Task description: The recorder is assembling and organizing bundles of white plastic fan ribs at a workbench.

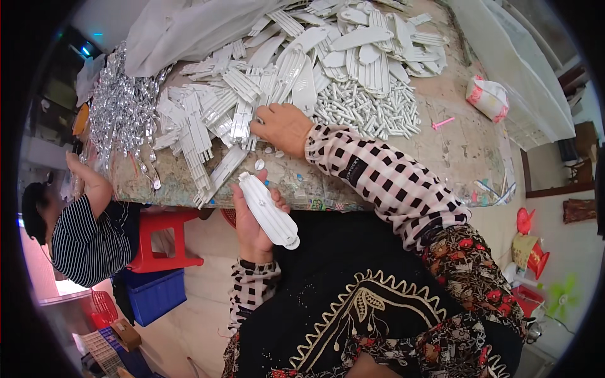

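Observation:
My left hand [253, 243], palm up near the table's front edge, is closed around a long white plastic piece [270, 213] with rounded ends and raised ribs. Farther in, my right hand [283, 128] reaches into the near side of a heap of white plastic parts. Its fingers are bent together beside flat white strips [241, 120], and what they grip, if anything, is hidden. Small white discs [259, 164] lie on the table between my two hands. Right of my right hand spreads a pile of short white pegs [372, 110].
Larger white oval plates [360, 39] are heaped at the back of the worn table [441, 157]. Silver spoon-like pieces [126, 94] hang together at the left. A pink stick [443, 123] and a wrapped roll [487, 99] lie at the right. Another person [91, 246] sits at left.

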Demonstrator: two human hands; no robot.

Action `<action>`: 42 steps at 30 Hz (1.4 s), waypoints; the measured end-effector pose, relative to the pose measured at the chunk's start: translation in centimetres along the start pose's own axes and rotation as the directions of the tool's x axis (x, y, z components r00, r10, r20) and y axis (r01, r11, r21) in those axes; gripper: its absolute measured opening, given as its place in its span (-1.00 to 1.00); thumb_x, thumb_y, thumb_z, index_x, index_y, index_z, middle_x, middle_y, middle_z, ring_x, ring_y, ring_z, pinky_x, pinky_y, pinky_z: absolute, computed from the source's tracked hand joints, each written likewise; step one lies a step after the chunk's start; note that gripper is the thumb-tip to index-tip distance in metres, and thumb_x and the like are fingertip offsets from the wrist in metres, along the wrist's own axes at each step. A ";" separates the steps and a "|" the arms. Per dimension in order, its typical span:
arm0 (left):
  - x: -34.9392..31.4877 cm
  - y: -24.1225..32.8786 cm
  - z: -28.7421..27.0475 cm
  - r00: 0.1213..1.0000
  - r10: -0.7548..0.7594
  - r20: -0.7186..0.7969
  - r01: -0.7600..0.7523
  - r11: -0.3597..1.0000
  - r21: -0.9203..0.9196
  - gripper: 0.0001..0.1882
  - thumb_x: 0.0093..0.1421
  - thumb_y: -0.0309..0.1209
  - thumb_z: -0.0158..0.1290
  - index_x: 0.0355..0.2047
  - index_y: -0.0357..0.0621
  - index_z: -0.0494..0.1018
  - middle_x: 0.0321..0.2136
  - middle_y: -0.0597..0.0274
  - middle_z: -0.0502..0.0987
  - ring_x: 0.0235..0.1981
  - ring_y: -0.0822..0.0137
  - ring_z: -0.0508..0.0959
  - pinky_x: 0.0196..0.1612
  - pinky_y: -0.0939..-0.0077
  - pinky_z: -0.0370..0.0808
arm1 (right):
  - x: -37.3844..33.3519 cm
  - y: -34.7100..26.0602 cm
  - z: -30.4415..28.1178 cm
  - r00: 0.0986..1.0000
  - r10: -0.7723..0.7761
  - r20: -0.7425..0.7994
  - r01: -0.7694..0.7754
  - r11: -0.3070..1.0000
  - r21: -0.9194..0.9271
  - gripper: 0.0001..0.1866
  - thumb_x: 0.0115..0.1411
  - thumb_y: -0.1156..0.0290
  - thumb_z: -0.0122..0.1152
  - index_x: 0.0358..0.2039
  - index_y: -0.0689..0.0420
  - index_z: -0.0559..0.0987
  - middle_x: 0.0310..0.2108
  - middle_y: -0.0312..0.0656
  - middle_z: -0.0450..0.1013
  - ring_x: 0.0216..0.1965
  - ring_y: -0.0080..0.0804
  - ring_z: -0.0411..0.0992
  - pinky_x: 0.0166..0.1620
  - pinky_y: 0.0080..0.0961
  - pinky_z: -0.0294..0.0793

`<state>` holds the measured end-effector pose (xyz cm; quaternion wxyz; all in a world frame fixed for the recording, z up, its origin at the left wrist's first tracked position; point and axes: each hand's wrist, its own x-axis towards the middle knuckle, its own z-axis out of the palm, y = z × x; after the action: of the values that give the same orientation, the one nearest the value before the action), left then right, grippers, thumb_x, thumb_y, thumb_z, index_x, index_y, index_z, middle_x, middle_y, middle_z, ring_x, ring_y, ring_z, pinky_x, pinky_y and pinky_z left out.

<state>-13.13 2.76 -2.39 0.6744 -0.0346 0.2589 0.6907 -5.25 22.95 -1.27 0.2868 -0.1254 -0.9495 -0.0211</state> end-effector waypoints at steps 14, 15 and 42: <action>4.6 0.7 1.3 0.993 -0.055 0.101 0.057 0.998 -0.015 -0.38 0.27 0.03 -0.05 0.11 -0.22 0.24 -0.19 -0.07 0.49 -0.23 0.14 0.54 -0.12 0.28 0.53 | -8.3 -3.1 -9.7 0.974 -0.175 -0.142 0.174 0.985 -0.024 -0.68 -0.08 0.42 0.19 -0.24 0.14 0.52 -0.27 -0.17 0.48 -0.46 -0.41 0.42 -0.44 -0.53 0.39; 4.8 -0.2 2.4 0.992 -0.057 0.112 0.062 0.998 -0.034 -0.35 0.27 0.07 -0.08 0.13 -0.22 0.22 -0.14 -0.10 0.48 -0.18 0.11 0.54 -0.08 0.26 0.52 | -9.4 -3.3 -10.1 0.976 -0.171 -0.134 0.169 0.985 -0.025 -0.68 -0.08 0.42 0.19 -0.24 0.14 0.52 -0.27 -0.17 0.48 -0.46 -0.41 0.42 -0.44 -0.53 0.39; 7.2 -7.7 11.2 0.901 0.015 0.434 -0.162 0.939 0.304 -0.18 0.19 -0.13 0.07 0.36 0.11 -0.09 0.29 -0.02 0.10 0.30 0.07 0.13 0.28 0.04 0.18 | -15.3 -2.7 -12.7 0.557 0.383 0.737 -0.249 -0.770 0.588 -0.44 0.40 0.17 -0.23 0.30 0.17 0.03 -0.01 0.00 0.39 -0.14 -0.22 0.51 -0.05 -0.36 0.54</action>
<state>-3.09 13.51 2.02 0.6780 0.2433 0.2197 0.6579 13.18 15.50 0.98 0.2475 -0.2527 -0.2667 0.8965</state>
